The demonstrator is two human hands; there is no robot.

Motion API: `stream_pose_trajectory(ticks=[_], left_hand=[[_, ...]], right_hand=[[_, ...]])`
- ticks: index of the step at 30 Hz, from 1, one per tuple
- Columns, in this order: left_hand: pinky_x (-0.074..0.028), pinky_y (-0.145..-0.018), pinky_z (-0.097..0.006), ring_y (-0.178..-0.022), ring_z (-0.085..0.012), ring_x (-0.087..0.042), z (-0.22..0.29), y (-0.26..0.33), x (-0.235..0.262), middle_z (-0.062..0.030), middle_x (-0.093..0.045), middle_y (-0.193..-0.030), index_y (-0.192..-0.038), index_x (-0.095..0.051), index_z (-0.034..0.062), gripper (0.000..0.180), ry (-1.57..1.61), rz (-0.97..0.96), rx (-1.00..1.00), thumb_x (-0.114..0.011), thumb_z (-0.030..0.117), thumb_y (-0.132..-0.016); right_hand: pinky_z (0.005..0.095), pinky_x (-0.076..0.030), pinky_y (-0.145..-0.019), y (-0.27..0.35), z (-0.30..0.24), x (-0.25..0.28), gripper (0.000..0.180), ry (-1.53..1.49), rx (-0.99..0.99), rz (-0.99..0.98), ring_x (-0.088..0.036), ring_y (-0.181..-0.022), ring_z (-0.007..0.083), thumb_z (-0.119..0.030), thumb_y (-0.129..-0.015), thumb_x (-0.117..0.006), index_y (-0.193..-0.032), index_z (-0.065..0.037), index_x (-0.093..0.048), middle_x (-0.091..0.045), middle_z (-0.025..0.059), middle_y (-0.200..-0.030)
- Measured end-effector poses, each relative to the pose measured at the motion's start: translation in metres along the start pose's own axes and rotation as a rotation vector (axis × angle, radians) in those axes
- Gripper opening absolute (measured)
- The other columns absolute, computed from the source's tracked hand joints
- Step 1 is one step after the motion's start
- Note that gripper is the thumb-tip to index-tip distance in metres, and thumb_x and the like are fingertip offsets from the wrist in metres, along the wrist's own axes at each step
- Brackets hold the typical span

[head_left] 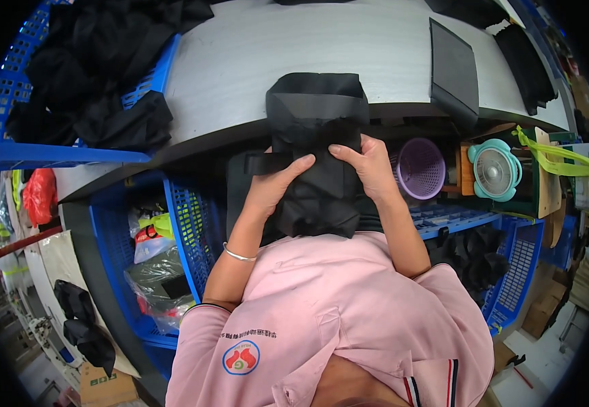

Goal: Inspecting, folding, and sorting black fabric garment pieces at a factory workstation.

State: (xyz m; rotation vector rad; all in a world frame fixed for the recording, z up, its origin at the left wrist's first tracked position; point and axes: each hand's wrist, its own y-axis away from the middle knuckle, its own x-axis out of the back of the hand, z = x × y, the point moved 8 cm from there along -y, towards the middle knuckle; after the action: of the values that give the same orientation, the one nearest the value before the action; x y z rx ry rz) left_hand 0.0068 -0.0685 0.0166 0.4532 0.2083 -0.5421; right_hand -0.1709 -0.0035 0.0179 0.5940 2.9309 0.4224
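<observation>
A black fabric piece [318, 180], sewn into what looks like a pouch or sleeve, hangs over the near edge of the table and down to my lap. Its far end, with a wide smooth band, rests on the tabletop. My left hand [277, 182] grips its left side, thumb on top and fingers hidden beneath. A short black strap [267, 163] sticks out to the left beside that hand. My right hand [370, 165] holds the right side the same way, its thumb pressed on the cloth near the middle.
On the light grey table [226, 74], a blue crate [64, 157] heaped with black cloth stands left; a dark flat panel [454, 71] lies right. Below are a purple basket [421, 169], a teal fan [495, 169], and blue crates at left [189, 237] and right [517, 271].
</observation>
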Motion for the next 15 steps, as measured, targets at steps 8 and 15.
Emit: stream_pose_trajectory(ticks=[8,15], left_hand=[[-0.051,-0.093,-0.029,-0.105,-0.0175,-0.064,-0.030,0.000,0.010,-0.0086,-0.068,-0.117,-0.123,-0.065,0.0014,0.037,0.420,-0.139,0.228,-0.073,0.017,-0.091],[-0.051,-0.096,-0.031,-0.107,-0.0184,-0.065,-0.024,0.000,0.009,-0.0091,-0.069,-0.117,-0.122,-0.066,0.0003,0.035,0.256,-0.046,0.145,-0.072,0.017,-0.092]], right_hand=[[0.0249,-0.053,-0.078,0.009,-0.003,-0.005,0.033,-0.287,-0.139,-0.114,-0.065,-0.083,0.0103,-0.015,-0.081,-0.082,-0.107,0.002,-0.069,-0.072,0.0051,-0.096],[0.0246,-0.053,-0.071,0.001,-0.005,-0.016,0.030,-0.091,-0.073,-0.165,-0.065,-0.081,0.0099,-0.012,-0.078,-0.083,-0.103,0.001,-0.071,-0.072,0.0038,-0.093]])
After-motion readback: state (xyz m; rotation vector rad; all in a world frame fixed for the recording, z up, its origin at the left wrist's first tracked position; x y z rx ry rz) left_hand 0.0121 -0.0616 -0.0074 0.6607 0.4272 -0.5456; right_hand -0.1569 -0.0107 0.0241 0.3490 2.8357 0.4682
